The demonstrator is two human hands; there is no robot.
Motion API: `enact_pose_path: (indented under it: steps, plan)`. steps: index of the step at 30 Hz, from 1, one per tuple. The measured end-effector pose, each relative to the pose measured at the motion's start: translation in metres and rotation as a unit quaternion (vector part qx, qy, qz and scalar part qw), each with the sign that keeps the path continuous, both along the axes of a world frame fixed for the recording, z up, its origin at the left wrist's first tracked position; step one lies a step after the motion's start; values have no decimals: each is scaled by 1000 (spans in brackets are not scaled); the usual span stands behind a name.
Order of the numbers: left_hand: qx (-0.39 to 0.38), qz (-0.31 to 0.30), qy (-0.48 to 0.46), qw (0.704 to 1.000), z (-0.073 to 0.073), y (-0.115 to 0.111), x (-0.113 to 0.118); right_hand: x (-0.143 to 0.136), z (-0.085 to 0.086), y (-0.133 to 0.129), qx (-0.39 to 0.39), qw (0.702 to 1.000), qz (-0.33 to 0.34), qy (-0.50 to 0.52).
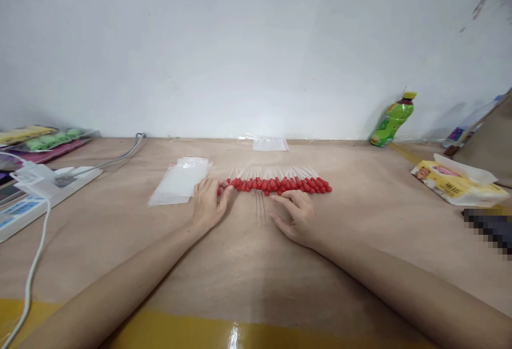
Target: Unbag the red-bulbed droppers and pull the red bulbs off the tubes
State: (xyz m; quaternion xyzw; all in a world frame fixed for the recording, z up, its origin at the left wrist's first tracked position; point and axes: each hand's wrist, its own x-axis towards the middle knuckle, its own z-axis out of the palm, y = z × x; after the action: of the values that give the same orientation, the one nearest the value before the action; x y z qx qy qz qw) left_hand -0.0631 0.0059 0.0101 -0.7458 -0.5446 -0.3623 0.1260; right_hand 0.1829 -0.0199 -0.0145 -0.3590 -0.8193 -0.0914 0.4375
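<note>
A row of thin pale pins with red bulbous heads (286,183) lies across the table, shafts pointing toward the wall. At its left end is my left hand (208,203), thumb and fingers curled in around a red head that shows between them. Just below the row's right half, my right hand (298,214) rests with thumb and index finger apart, nothing visible between them. Several thin metal needles (261,210) lie pointing toward me, left of my right fingertips; their upper ends meet the red heads.
Clear plastic zip bags (182,181) lie left of my left hand, with another bag (270,144) by the wall. A power strip (48,194) with cables sits left. To the right are a green bottle (393,121), a tissue pack (458,183) and a dark object (490,227).
</note>
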Motion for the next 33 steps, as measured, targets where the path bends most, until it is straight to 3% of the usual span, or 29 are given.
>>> enact_pose_path:
  steps: [4, 8, 15, 22, 33]
  plan:
    - [7, -167, 58, 984, -2, -16, 11, 18, 3, -2, 39, 999, -11, -20]
    - [40, -250, 83, 964, -3, -19, 26, 21, 7, -1, 35, 995, 20, -86]
    - [44, -278, 74, 957, -2, -18, 33, 14, 4, 7, 3, 996, 66, -62]
    - [41, -348, 93, 932, -8, -16, 40, 6, 6, 3, -11, 993, 103, -57]
    - [80, -369, 107, 920, -11, -16, 43, 0, 2, 0, -22, 990, 135, -31]
